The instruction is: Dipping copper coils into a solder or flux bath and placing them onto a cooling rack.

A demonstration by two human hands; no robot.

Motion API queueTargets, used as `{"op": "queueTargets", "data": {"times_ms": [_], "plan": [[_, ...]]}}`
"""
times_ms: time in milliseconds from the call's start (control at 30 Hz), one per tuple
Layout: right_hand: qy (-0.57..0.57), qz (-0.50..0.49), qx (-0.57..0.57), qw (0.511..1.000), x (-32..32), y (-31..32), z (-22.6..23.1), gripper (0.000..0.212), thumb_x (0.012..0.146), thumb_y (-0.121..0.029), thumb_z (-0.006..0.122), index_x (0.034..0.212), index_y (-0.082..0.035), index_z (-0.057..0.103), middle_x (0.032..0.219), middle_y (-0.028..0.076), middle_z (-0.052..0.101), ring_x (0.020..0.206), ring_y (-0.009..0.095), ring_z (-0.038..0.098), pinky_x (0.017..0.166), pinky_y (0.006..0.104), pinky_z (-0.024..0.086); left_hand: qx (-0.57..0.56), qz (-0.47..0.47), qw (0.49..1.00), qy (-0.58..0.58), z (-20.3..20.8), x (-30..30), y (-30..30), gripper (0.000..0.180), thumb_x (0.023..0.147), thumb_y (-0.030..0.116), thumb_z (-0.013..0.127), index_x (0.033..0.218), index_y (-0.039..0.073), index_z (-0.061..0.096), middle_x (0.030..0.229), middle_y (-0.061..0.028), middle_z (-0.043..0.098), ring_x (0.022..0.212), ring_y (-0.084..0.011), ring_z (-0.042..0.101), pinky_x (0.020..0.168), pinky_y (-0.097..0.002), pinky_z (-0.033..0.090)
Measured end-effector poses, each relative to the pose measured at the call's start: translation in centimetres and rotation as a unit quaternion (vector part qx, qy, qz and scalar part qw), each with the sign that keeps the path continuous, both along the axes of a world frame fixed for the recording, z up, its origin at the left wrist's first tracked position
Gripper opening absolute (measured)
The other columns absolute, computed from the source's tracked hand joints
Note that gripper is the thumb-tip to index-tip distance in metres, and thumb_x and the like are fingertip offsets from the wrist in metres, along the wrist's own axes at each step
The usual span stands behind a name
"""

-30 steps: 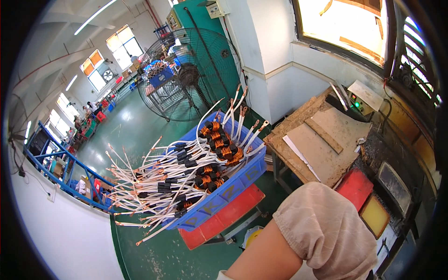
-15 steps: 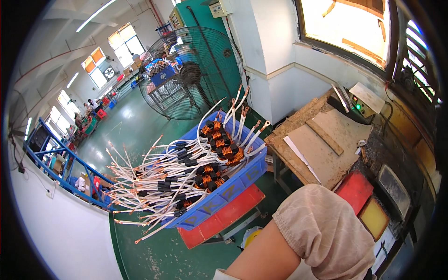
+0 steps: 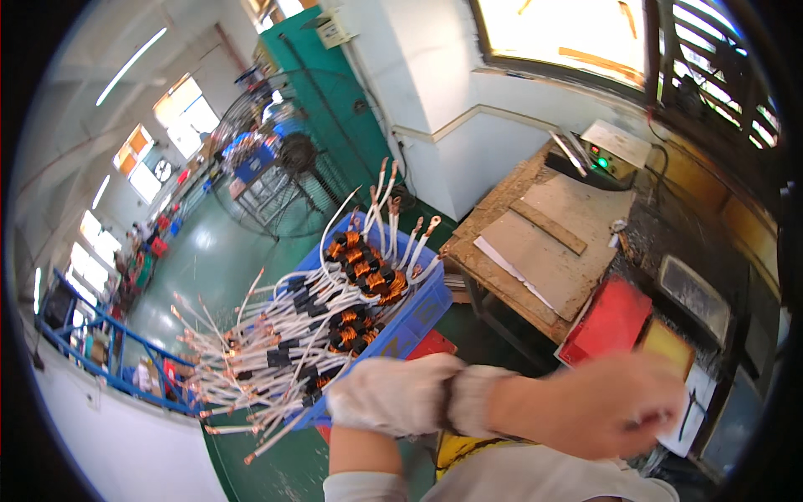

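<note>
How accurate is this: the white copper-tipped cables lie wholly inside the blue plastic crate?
Not wholly inside: the head view shows many white copper-tipped cables jutting out past the edge of the blue plastic crate they lie in.

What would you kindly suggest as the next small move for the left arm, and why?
I would probably raise the left forearm slightly: its beige oversleeve overlaps the blue crate in this view, near protruding white leads that might snag it. The left hand looks blurred, so going slowly seems wise. Whether oversleeve and crate touch isn't clear.
</note>
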State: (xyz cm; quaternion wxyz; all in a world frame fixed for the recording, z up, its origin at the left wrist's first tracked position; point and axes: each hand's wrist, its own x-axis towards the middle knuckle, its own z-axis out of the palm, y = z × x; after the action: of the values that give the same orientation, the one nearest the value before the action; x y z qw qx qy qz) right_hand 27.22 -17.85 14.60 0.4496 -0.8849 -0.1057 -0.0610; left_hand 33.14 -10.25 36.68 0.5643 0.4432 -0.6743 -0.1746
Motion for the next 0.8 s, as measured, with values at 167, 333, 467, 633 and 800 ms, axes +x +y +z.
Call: {"op": "queueTargets", "data": {"times_ms": [167,333,467,633,800], "plan": [[-0.032,-0.083,-0.032,0.996,-2.2,-1.9,0.2,0.012,0.088,-0.019,0.057,0.09,-0.008,0.062,0.076,0.012,0.066,0.068,0.029,0.066,0.058,0.0357,0.053,-0.07,0.151,0.986,-0.024,5.9,2.6,9.4,0.008,0.083,0.005,0.058,0.091,0.007,0.061,0.084,-0.0067,0.061,0.077,-0.0206,0.055,0.065,-0.0313,0.042],[0.076,-0.049,0.057,0.994,-2.6,-1.7,0.4,0.013,0.089,-0.02,0.056,0.088,-0.008,0.061,0.072,0.009,0.066,0.064,0.027,0.066,0.057,0.0336,0.053,-0.113,0.051,0.989,0.077,4.5,-1.8,10.9,0.009,0.084,0.007,0.057,0.092,0.007,0.06,0.086,-0.0068,0.061,0.077,-0.021,0.056,0.066,-0.0313,0.043],[0.022,-0.017,-0.006,1.0,-3.4,-0.8,0.0,0.013,0.088,-0.02,0.055,0.084,-0.009,0.062,0.07,0.007,0.066,0.063,0.025,0.066,0.056,0.033,0.052,-0.122,0.039,0.985,0.116,2.2,-3.3,11.4,0.009,0.085,0.009,0.057,0.094,0.007,0.06,0.088,-0.007,0.062,0.078,-0.0213,0.056,0.066,-0.0314,0.044],[0.065,-0.033,0.047,0.996,-4.4,-0.9,-1.1,0.018,0.09,-0.025,0.053,0.085,-0.011,0.063,0.073,0.007,0.065,0.065,0.026,0.065,0.058,0.0333,0.052,-0.113,0.043,0.982,0.144,0.8,-2.7,12.2,0.01,0.087,0.011,0.056,0.095,0.008,0.06,0.09,-0.0071,0.062,0.079,-0.0217,0.057,0.066,-0.0314,0.045],[0.019,-0.065,-0.045,0.997,-4.8,-1.4,-1.5,0.017,0.09,-0.024,0.053,0.088,-0.011,0.063,0.072,0.008,0.066,0.064,0.025,0.065,0.058,0.0333,0.052,-0.12,0.048,0.979,0.158,0.8,-2.7,13.4,0.011,0.088,0.013,0.055,0.097,0.008,0.059,0.091,-0.0073,0.062,0.08,-0.0221,0.057,0.066,-0.0314,0.045]]}}
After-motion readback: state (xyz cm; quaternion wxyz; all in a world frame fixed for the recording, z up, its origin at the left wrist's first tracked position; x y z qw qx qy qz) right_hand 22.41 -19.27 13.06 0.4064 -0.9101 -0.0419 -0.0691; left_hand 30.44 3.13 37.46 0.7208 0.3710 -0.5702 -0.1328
